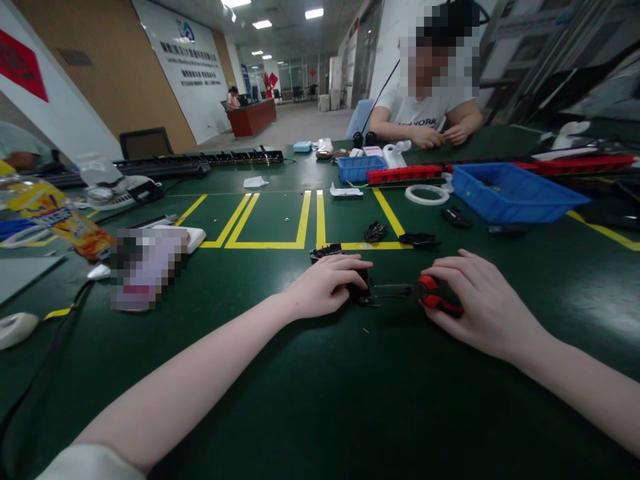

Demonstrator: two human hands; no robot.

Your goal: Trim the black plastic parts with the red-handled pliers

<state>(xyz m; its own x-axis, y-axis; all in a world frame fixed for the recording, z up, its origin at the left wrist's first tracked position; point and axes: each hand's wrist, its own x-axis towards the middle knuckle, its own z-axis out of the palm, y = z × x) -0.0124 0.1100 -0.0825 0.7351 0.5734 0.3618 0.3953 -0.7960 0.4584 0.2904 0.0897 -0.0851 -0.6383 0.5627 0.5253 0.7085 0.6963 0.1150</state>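
Your left hand [333,283] is curled palm-down over a black part [364,285] on the worktop [280,400], thumb and fingers pinching it, though much of the grip is hidden; your right hand [480,307] is wrapped around the red-handled pliers [433,287], whose tips point left and reach the part's near right edge; whether they bite on it you cannot tell from here.

The likeliest trouble is a slip: if the tips skid off the hard edge, they could jab your left fingertips, which sit just beside them; squeezing or twisting too hard might crack the part, and a light hold could let it spin on the smooth surface; a snapped-off bit could fly away and be lost, as a thin sliver [365,331] lying nearer you shows how little such scraps stand out.

The green top is marked with yellow tape lines [265,245]; beyond your hands lie dark pieces [374,232], a white ring [427,195] and a blue tray [520,193]; a phone [150,267] and a bottle [60,213] stand to your left; a co-worker [425,110] sits opposite, and a red reception desk [253,119] stands farther back under ceiling lights [262,25].
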